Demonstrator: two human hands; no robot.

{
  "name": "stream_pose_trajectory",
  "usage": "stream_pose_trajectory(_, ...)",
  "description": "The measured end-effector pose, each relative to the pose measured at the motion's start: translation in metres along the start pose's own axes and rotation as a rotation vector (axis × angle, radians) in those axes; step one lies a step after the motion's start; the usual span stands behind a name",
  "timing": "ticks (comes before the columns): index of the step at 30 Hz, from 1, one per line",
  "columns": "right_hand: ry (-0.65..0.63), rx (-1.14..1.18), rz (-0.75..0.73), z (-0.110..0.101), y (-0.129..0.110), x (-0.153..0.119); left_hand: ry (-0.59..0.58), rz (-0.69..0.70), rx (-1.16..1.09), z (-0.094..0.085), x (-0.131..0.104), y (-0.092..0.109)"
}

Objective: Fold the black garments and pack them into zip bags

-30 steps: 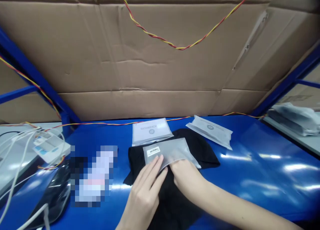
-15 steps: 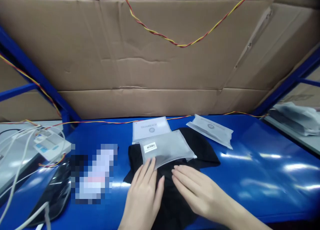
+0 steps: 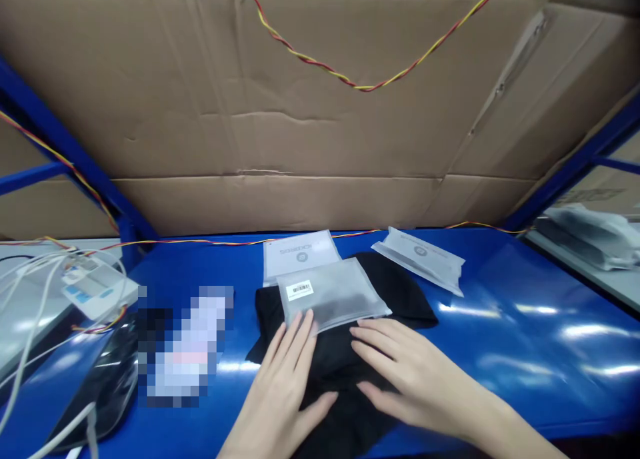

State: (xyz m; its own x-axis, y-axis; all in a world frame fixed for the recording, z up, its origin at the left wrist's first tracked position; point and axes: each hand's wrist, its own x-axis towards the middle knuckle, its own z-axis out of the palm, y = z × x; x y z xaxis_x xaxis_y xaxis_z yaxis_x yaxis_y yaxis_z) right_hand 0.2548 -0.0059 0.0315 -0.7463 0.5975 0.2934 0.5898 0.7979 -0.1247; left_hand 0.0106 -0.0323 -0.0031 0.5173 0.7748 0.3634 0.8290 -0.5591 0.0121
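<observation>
cardboard (image 3: pixel 320 132) stands behind the far edge of our blue table (image 3: pixel 500 379), with a twisted red and yellow wire (image 3: pixel 367 88) sagging across it. near the middle of the table we have a black cloth (image 3: pixel 400 289) spread out, and on it lies a frosted bag (image 3: pixel 345 289), flat, its barcode label (image 3: pixel 300 290) facing up at the left end. our left hand (image 3: pixel 285 379) is open, fingers flat on the bag's near left corner, thumb apart from it over the cloth. our right hand (image 3: pixel 415 369) is open too, fingers slightly spread over the cloth just short of the bag's near edge; we cannot tell how firmly it rests there. neither hand grips anything.

toward the table's far edge we see a white packet (image 3: pixel 300 252), partly covered by the bag, and to its right a tilted packet (image 3: pixel 420 256) just beyond the cloth. by the table's left edge we see a white box (image 3: pixel 97 292) among white cables (image 3: pixel 45 292). past the right edge, a pile of bags (image 3: pixel 590 236) lies on a grey surface (image 3: pixel 590 279).
</observation>
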Motion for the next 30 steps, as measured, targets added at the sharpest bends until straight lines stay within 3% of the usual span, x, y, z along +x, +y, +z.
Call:
stream_pose_trajectory(5,-0.047,-0.057,0.073,0.0,0.007,-0.01,-0.003,0.072,-0.031,-0.003,0.001,-0.007)
stream_pose_trajectory(9,-0.088,-0.143,0.001,0.012,0.022,-0.007,-0.001,0.085,-0.005,-0.003,0.005,-0.01)
stream_pose_trajectory(12,-0.041,-0.244,-0.04,0.021,0.03,-0.002,0.022,0.102,0.038,-0.004,0.007,-0.01)
stream_pose_trajectory(17,0.137,-0.361,-0.148,0.027,0.035,0.004,0.116,0.11,0.043,0.001,0.007,-0.009)
stream_pose_trajectory(22,0.285,-0.331,-0.213,0.028,0.029,0.005,0.263,0.101,-0.048,0.008,0.006,-0.006)
stream_pose_trajectory(27,0.269,-0.301,-0.19,0.02,0.021,0.006,0.394,0.067,-0.142,0.001,0.011,0.001)
stream_pose_trajectory(30,0.18,-0.234,-0.154,0.012,0.016,0.008,0.414,0.013,-0.202,-0.005,0.016,0.002)
